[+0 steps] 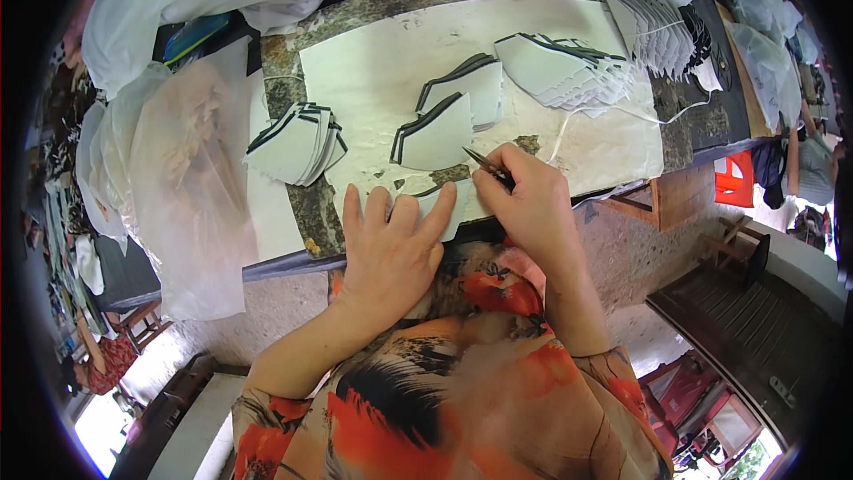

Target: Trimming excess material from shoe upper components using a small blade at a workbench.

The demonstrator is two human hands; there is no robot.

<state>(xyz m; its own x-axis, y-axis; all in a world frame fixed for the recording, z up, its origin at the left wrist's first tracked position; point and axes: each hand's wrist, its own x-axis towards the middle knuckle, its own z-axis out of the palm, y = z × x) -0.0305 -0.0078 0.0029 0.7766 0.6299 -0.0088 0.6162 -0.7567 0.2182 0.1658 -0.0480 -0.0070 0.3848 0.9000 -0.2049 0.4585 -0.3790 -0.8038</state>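
Note:
My left hand (pixel 389 253) lies flat with its fingers spread. Its fingertips press on a white cut piece with a dark edge (pixel 455 204) at the table's near edge. In my right hand (pixel 531 196) is a slim dark pointed tool (pixel 480 160), perhaps tweezers, its tip toward the left. Just beyond both hands lies a small pile of white curved pieces with black edging (pixel 437 135), and a similar pile (pixel 475 93) sits behind it. The near piece is partly hidden by my fingers.
A fanned stack of curved pieces (pixel 298 144) lies at left, and a larger one (pixel 560 71) at right. Grey scalloped pieces (pixel 656 36) tied with string lie at far right. Plastic bags (pixel 191 169) cover the left side. A worn white sheet (pixel 355 62) lies under the work.

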